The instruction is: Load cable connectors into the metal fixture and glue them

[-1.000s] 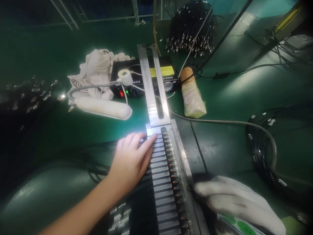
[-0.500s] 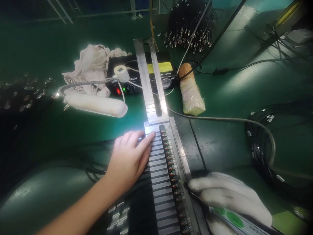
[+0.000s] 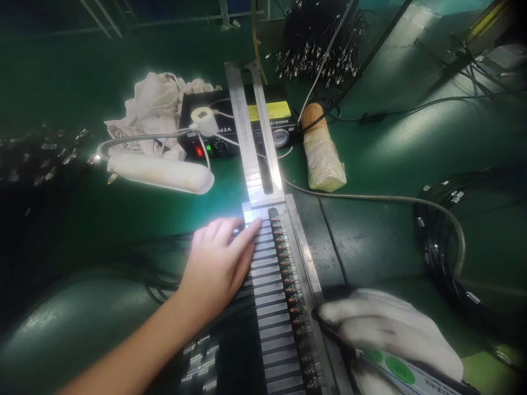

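Note:
My bare left hand [image 3: 218,260] lies flat on the upper part of a long metal fixture [image 3: 272,296], fingers stretched out toward its bright top end. The fixture holds a row of small cable connectors [image 3: 288,274] along its right side. My right hand [image 3: 382,326], in a white glove, is closed round a dispensing tool with a white body and green stickers [image 3: 395,370]. Its dark tip [image 3: 319,317] sits at the connector row low on the fixture.
A slotted metal rail [image 3: 253,131] runs up from the fixture over a black controller box [image 3: 230,123]. A wrapped wooden-handled roll [image 3: 323,156], a white lamp on a gooseneck [image 3: 162,171], a rag [image 3: 156,107] and black cable bundles [image 3: 321,38] [image 3: 448,230] lie around.
The view shifted slightly, so everything sits a little lower left. My right hand with the tool crept a bit up the connector row. The left hand stayed flat on the fixture.

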